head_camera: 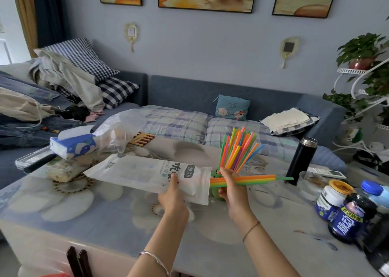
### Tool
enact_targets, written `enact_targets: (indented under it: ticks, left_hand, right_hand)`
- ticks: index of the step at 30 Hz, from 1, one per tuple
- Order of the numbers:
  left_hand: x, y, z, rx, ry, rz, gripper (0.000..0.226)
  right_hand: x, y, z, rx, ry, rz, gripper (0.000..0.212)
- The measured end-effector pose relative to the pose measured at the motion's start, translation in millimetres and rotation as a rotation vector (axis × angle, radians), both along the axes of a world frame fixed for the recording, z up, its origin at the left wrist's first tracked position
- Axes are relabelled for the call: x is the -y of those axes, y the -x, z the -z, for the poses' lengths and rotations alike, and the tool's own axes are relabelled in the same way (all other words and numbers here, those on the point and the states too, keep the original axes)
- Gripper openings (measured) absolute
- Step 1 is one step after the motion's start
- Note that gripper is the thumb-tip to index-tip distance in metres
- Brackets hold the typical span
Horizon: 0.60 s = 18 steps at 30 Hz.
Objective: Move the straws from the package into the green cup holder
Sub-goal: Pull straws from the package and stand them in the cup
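Straws (237,148): neon orange, pink, green, yellow, blue, purple. Package (147,173): translucent white, dark print. Cup holder (215,193): green. Surface (105,209): pale grey-blue, white floral pattern. Flask (301,160): black. Pillows (84,55): navy-white check. Bedding (176,123): pale blue plaid. Tissue pack (73,147): blue and white.

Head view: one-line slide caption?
Left hand holds the package; right hand draws out straws beside the part-filled green cup holder.
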<state>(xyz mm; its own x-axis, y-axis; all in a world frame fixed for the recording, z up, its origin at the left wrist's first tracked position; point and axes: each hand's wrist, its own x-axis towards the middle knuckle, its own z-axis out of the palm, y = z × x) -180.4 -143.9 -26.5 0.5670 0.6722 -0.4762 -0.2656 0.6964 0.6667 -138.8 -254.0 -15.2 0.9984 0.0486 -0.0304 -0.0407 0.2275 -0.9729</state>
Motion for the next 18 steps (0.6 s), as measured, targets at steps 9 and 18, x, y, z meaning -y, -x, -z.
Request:
enact_targets:
  ticks: [9, 18]
  left_hand:
    - [-3, -6, 11, -0.059, 0.079, -0.068, 0.056]
    - [9, -15, 11, -0.062, 0.124, -0.048, 0.052]
  right_hand:
    - [13, -15, -4, 0.051, 0.071, 0.144, 0.045]
    - [17, -35, -1, 0.089, 0.169, -0.029, 0.041]
